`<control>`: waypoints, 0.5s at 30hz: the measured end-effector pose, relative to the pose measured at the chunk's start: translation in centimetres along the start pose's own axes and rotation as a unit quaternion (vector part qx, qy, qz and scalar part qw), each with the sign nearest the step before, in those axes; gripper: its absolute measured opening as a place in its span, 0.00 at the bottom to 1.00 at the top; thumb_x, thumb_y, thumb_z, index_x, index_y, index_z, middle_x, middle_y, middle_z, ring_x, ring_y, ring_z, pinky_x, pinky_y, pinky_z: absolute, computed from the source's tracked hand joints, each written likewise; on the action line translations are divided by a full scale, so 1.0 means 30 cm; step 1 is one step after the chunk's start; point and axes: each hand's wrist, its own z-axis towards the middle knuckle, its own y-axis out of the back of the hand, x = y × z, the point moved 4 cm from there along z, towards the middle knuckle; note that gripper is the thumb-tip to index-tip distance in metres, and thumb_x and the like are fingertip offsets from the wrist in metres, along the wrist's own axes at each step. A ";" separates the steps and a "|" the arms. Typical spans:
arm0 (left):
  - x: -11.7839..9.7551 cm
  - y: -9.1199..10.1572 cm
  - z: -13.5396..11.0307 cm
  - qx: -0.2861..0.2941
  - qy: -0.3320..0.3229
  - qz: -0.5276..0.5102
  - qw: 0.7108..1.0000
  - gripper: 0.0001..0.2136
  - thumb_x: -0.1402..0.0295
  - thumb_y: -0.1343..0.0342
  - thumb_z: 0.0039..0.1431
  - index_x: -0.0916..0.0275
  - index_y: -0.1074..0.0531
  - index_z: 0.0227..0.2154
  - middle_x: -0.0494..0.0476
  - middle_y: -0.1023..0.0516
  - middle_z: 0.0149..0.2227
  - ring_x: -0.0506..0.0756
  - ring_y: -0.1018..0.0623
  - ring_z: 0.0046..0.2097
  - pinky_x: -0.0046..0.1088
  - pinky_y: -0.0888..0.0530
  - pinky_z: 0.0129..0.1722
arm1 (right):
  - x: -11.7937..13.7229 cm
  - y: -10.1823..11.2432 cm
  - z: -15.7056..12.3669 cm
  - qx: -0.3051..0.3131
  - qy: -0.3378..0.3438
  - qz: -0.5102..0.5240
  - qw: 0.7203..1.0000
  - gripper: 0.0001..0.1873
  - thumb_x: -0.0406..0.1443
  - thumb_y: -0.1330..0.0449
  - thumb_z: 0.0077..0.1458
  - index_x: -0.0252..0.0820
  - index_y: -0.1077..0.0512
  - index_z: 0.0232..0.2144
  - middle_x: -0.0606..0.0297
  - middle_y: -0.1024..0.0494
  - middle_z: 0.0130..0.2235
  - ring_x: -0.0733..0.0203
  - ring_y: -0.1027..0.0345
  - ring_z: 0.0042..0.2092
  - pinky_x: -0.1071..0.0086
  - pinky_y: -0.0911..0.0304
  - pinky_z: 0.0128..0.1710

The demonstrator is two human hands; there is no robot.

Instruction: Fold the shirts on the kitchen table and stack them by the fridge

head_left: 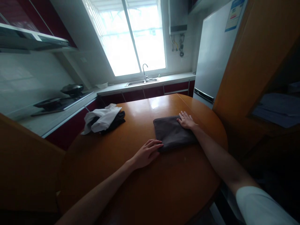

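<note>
A dark grey folded cloth (172, 132), perhaps a garment, lies flat on the wooden table (136, 125). My left hand (146, 154) rests at its near left corner, fingertips touching the edge and the thumb apart below them. My right hand (186, 120) lies flat with spread fingers on the cloth's far right part. The right forearm passes over the cloth's right side and hides some of it.
A loose heap of white cloth (105, 117) and black cloth (119, 120) sits at the table's left. Beyond stand a stove with pans (72, 89), a sink (140, 82) under the window, and a fridge (213, 50). Folded blue cloth (278, 107) lies on a shelf at right.
</note>
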 end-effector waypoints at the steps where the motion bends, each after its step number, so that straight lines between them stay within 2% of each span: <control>1: 0.004 0.010 0.007 -0.006 0.004 0.000 1.000 0.18 0.66 0.49 0.70 0.53 0.32 0.60 0.61 0.29 0.59 0.60 0.30 0.60 0.43 0.29 0.61 | -0.001 -0.001 0.002 -0.003 0.001 0.001 1.000 0.37 0.52 0.63 0.69 0.41 0.55 0.72 0.59 0.64 0.74 0.51 0.75 0.74 0.47 0.68 0.70; 4: 0.029 0.053 0.072 -0.050 0.031 0.009 0.998 0.18 0.64 0.51 0.71 0.54 0.31 0.60 0.61 0.29 0.60 0.59 0.29 0.60 0.42 0.30 0.61 | 0.001 -0.001 0.003 -0.010 0.004 0.012 1.000 0.37 0.52 0.62 0.69 0.41 0.54 0.72 0.58 0.63 0.74 0.52 0.74 0.74 0.46 0.67 0.70; 8: 0.100 0.073 0.256 -0.096 0.083 0.052 0.991 0.19 0.62 0.53 0.71 0.58 0.31 0.61 0.61 0.30 0.62 0.60 0.31 0.63 0.41 0.34 0.65 | -0.004 -0.001 0.002 -0.024 0.008 0.029 0.999 0.35 0.51 0.60 0.69 0.42 0.52 0.72 0.58 0.61 0.74 0.51 0.72 0.74 0.45 0.66 0.70; 10: 0.155 0.044 0.348 -0.087 0.114 0.072 0.987 0.20 0.63 0.55 0.71 0.62 0.32 0.61 0.63 0.31 0.63 0.60 0.32 0.65 0.40 0.36 0.66 | -0.011 -0.002 0.002 -0.026 0.008 0.036 0.999 0.35 0.51 0.60 0.69 0.43 0.51 0.71 0.59 0.60 0.74 0.50 0.71 0.74 0.44 0.66 0.69; 12: 0.221 -0.005 0.408 -0.060 0.157 0.100 0.981 0.22 0.62 0.56 0.71 0.65 0.34 0.63 0.65 0.34 0.66 0.62 0.37 0.68 0.42 0.40 0.67 | -0.018 -0.003 0.003 -0.028 0.008 0.040 0.999 0.34 0.51 0.61 0.69 0.43 0.50 0.71 0.59 0.60 0.74 0.51 0.71 0.74 0.44 0.65 0.69; 15: 0.320 -0.088 0.418 0.010 0.230 0.126 0.965 0.26 0.55 0.57 0.71 0.60 0.41 0.67 0.62 0.44 0.71 0.63 0.47 0.72 0.49 0.49 0.69 | -0.029 -0.004 0.008 -0.034 0.002 0.045 0.998 0.33 0.50 0.60 0.70 0.44 0.49 0.71 0.60 0.59 0.74 0.51 0.68 0.74 0.46 0.62 0.69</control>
